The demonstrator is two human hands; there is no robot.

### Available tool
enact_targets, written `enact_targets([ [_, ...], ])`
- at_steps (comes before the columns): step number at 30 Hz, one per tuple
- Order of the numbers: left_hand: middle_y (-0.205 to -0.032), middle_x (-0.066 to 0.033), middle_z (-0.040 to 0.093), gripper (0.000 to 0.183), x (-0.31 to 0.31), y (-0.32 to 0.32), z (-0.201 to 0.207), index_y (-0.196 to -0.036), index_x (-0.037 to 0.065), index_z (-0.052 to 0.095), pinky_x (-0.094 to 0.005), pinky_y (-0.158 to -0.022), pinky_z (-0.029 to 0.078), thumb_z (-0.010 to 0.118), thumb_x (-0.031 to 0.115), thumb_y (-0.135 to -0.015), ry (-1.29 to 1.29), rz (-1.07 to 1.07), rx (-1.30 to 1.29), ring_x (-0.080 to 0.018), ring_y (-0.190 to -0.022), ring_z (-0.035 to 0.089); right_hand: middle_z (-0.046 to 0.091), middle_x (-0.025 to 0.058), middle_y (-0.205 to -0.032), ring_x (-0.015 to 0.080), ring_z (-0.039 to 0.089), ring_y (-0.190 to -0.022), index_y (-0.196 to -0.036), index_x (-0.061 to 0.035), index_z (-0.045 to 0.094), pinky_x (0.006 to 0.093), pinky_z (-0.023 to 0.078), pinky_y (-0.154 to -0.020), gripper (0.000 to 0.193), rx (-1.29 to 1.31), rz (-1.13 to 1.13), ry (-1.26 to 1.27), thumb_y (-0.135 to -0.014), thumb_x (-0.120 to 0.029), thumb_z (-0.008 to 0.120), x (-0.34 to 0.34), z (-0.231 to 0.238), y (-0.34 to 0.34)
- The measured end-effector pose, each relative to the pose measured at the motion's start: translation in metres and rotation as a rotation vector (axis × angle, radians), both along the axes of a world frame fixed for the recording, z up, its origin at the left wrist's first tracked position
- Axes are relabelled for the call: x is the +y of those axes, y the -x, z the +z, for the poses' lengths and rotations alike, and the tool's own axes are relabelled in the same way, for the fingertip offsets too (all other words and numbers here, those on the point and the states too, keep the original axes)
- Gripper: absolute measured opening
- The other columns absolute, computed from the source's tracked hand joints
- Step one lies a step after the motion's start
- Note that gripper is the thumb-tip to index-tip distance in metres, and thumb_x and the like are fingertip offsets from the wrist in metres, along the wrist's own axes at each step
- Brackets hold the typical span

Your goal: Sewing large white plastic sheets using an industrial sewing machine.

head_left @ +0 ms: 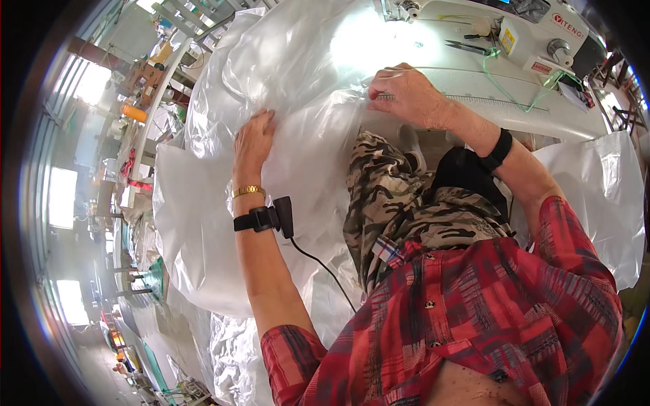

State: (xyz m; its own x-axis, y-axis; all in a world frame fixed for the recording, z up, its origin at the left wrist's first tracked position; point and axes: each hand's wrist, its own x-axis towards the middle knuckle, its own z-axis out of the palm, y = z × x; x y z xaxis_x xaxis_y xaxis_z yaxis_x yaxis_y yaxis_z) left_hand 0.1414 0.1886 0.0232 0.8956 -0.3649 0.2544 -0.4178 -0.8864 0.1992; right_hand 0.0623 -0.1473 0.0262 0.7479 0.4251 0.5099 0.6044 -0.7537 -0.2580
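Observation:
A large sheet of clear plastic film (284, 74) spreads over the left of the sewing machine table and hangs down over my lap side. On it rests my left hand (253, 143), its fingers stretched out over the film; the fingertips partly blend into the glare. At the front edge of the table, my right hand (412, 96) has its fingers curled and pinches the film's right edge. A bright lamp glow lies just beyond that hand, below the sewing machine head (406, 9).
A ruler scale (494, 101) runs along the table's front edge. Thread snips (468, 48) and loose green thread (518, 101) lie at the right. More plastic film (589, 196) hangs at the far right. An orange thread cone (134, 113) stands in the left background.

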Motion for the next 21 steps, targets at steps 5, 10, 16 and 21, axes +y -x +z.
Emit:
enact_targets([
  [5, -0.134, -0.0108, 0.057, 0.033, 0.002, 0.003, 0.002, -0.121, 0.008, 0.064, -0.0416, -0.103, 0.041, 0.057, 0.017, -0.09, -0.007, 0.039, 0.036, -0.0323, -0.122, 0.053, 0.064, 0.0047, -0.087, 0.0218, 0.062, -0.094, -0.094, -0.01, 0.065, 0.0364, 0.045, -0.091, 0.017, -0.192, 0.083, 0.373, -0.085, -0.024, 0.065, 0.018, -0.016, 0.009],
  [10, -0.135, -0.0101, 0.056, 0.035, -0.004, 0.003, 0.006, -0.122, 0.009, 0.064, -0.0411, -0.104, 0.04, 0.058, 0.014, -0.088, -0.007, 0.033, 0.04, -0.0315, -0.123, 0.053, 0.061, 0.004, -0.096, 0.0191, 0.059, -0.102, -0.106, -0.0107, 0.063, 0.0361, 0.044, -0.092, 0.024, -0.202, 0.347, 0.408, -0.084, -0.019, 0.061, 0.05, -0.037, 0.01],
  [16, -0.133, -0.0131, 0.057, 0.035, 0.007, -0.003, 0.0, -0.12, 0.007, 0.065, -0.0408, -0.103, 0.042, 0.058, 0.012, -0.087, -0.004, 0.011, 0.053, -0.0324, -0.121, 0.054, 0.06, 0.0077, -0.11, 0.0208, 0.061, -0.099, -0.103, -0.0087, 0.063, 0.0384, 0.046, -0.09, 0.023, -0.575, 0.127, 0.336, -0.082, -0.018, 0.061, 0.087, 0.001, -0.009],
  [21, -0.128, -0.0146, 0.06, 0.035, 0.008, -0.003, -0.003, -0.12, 0.007, 0.065, -0.0393, -0.1, 0.044, 0.061, 0.014, -0.085, 0.003, -0.071, -0.044, -0.0328, -0.118, 0.056, 0.063, 0.0094, -0.103, 0.0243, 0.064, -0.095, -0.095, -0.0063, 0.064, 0.0412, 0.051, -0.079, 0.019, -0.252, 0.003, 0.279, -0.085, -0.022, 0.063, 0.092, 0.008, -0.029],
])
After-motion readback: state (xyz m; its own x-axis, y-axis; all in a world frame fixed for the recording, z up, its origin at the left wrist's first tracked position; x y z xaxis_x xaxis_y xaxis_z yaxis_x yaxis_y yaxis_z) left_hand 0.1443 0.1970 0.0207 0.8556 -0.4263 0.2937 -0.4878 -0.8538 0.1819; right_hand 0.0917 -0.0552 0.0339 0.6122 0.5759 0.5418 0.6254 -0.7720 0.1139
